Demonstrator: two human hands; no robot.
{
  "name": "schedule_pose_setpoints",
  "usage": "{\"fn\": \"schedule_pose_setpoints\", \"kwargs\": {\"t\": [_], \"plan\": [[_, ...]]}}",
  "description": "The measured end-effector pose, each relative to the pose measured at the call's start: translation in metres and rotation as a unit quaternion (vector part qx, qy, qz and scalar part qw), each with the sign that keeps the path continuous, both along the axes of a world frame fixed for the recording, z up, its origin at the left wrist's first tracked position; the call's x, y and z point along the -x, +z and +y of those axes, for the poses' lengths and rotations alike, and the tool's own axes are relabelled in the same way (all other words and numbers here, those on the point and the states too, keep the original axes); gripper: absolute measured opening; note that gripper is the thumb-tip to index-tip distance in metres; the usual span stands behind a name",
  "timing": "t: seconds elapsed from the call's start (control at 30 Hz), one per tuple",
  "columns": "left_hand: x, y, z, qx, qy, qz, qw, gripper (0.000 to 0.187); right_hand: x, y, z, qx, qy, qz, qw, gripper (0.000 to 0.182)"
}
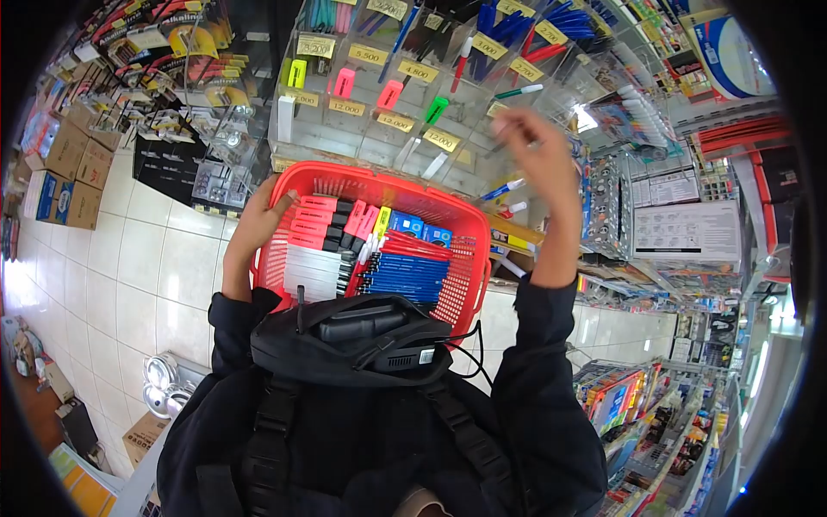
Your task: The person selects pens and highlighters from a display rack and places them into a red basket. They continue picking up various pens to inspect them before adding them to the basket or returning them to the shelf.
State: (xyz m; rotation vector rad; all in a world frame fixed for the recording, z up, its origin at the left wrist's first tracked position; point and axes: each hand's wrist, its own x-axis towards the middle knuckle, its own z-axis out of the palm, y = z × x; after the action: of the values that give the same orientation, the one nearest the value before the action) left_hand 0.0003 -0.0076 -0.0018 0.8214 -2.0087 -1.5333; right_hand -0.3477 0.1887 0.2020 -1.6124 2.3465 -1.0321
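Observation:
A red plastic basket (345,177) rests against my front, below a clear acrylic pen rack (345,136). Inside it lie pink highlighters (315,222), a yellow highlighter (382,222), white-barrelled markers (314,269), red pens (418,246) and several blue pens (401,276). My left hand (261,217) is closed on the basket's left rim, thumb over the edge. My right hand (541,155) is raised in front of the rack's right part, near a green-and-white marker (519,91); its fingers are bent and blurred, and whether they hold anything cannot be made out.
Battery packs (189,39) hang at the upper left. Cardboard boxes (79,168) are stacked at the far left on the tiled floor (164,267). Shelves of goods (663,414) line the right. A black bag (353,340) on my front overlaps the basket's near edge.

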Motion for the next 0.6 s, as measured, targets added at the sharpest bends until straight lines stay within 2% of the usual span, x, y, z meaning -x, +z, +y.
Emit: {"fn": "schedule_pose_setpoints", "kwargs": {"t": [0.07, 0.13, 0.2, 0.33, 0.43, 0.53, 0.6], "plan": [[0.0, 0.003, 0.001, 0.016, 0.005, -0.004, 1.0, 0.033, 0.032, 0.026, -0.016, 0.064, -0.105, 0.052, 0.991, 0.028], [-0.001, -0.007, -0.002, 0.015, 0.002, 0.003, 1.0, 0.033, 0.068, 0.036, -0.031, 0.123, -0.136, 0.088, 0.979, 0.034], [-0.001, -0.002, 0.0, 0.019, 0.012, -0.004, 1.0, 0.032, 0.105, 0.032, -0.043, 0.119, -0.15, 0.14, 0.971, 0.037], [-0.002, -0.003, -0.001, 0.026, 0.015, -0.007, 1.0, 0.031, 0.122, 0.034, -0.061, 0.069, -0.175, 0.276, 0.942, 0.038], [-0.002, -0.01, -0.003, 0.01, 0.011, -0.004, 1.0, 0.032, 0.11, 0.035, -0.066, 0.053, -0.216, 0.283, 0.933, 0.036], [-0.002, -0.013, -0.005, 0.006, 0.002, 0.003, 1.0, 0.032, 0.106, 0.029, -0.07, 0.131, -0.179, 0.286, 0.932, 0.034], [-0.002, -0.007, -0.004, 0.012, 0.002, -0.003, 1.0, 0.032, 0.101, 0.029, -0.072, 0.149, -0.167, 0.2, 0.954, 0.033]]}}
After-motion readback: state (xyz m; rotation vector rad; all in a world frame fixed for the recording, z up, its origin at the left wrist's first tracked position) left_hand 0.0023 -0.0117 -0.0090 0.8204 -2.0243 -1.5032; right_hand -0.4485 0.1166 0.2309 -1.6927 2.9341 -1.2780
